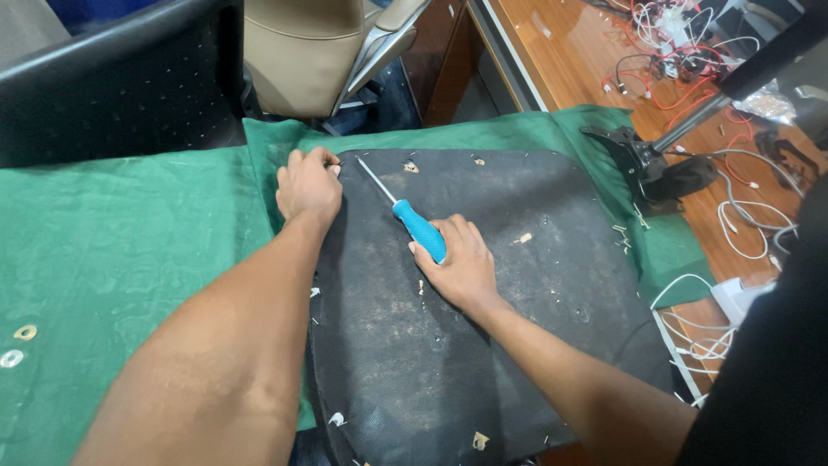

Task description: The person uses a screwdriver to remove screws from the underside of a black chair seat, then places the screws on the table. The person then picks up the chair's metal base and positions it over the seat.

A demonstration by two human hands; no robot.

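Head view, left to right. Two small metal rings (17, 345) are lying at the near left on the green cloth (112, 242) that is covering the work surface. Beyond it, at the far left, a black chair back (121, 86) is standing, with a beige chair (302, 52) just to its right. The left hand (308, 185) is pressing down on the far left corner of the black seat panel (483, 345), its fingers curled at the edge and pinching at something too small to identify. The right hand (457, 259) is closing in a full grip around the blue handle of the screwdriver (405, 216), whose metal shaft is pointing far-left toward the left hand's fingertips. Pale scraps and staples are lying scattered over the panel. At the right, a black chair mechanism (647, 164) is resting on the cloth's edge, and red and white cables (690, 60) are lying tangled on the wooden desk (569, 60).
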